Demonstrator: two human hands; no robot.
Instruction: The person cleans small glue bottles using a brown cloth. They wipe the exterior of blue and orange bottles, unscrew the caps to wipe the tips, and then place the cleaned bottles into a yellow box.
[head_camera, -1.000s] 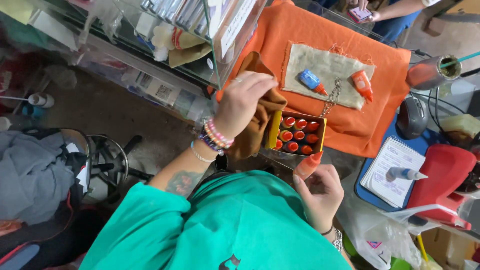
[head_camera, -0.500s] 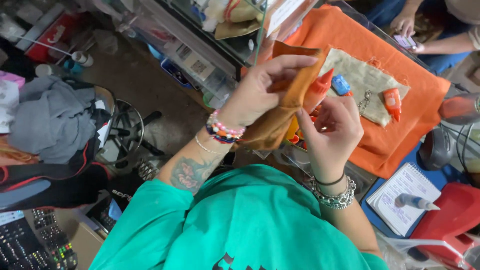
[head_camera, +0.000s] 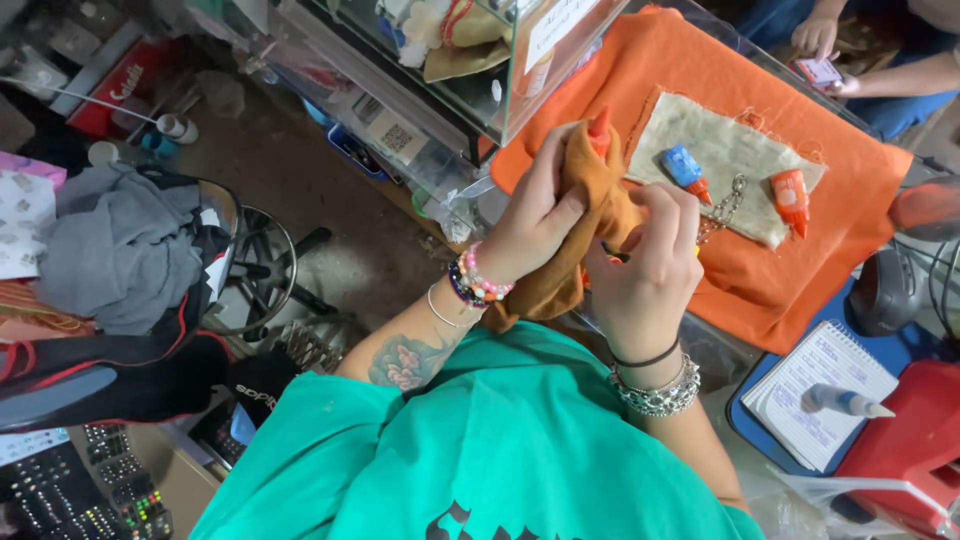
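Observation:
My left hand, with beaded bracelets at the wrist, grips a bunched brown cloth held above the table's near edge. My right hand, wearing a silver bracelet, pinches the same cloth from the right, fingers curled tight. An orange-red tip pokes up above the cloth; I cannot tell what it is. Just beyond my hands, a beige cloth patch on the orange table cover carries a small blue bottle, a small orange bottle and a metal chain.
A glass display case stands at the back left. To the right lie a spiral notebook with a marker, a red object and a dark rounded device. Another person's hands hold a phone. Grey clothes are heaped at left.
Both hands have closed around the brown cloth, and the right hand has come up to pinch it. The yellow box of red bottles seen a second ago is out of sight behind my hands.

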